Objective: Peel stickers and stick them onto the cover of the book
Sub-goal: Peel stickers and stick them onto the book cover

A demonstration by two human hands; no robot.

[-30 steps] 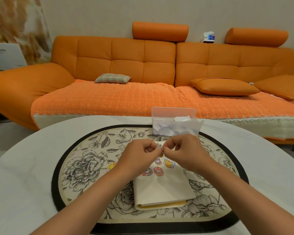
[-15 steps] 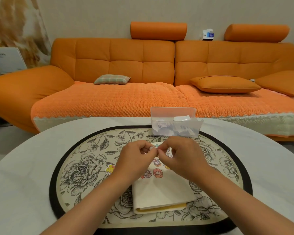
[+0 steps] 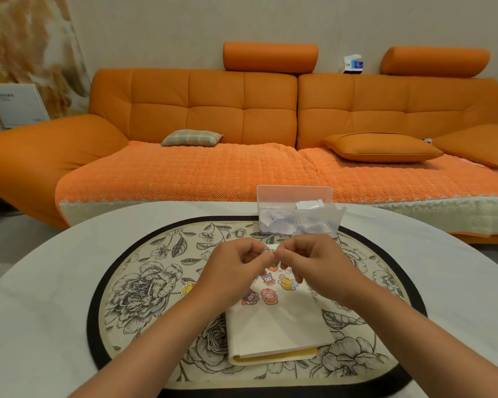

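Paper sticker in left grip

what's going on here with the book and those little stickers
A person at the table has the left hand and right hand raised together, each with a fingertip grip on a small sticker, apparently peeling it from its backing. Below them a closed cream book lies on a floral mat, with several cartoon stickers already on its cover. A clear plastic box of paper bits stands behind the hands.
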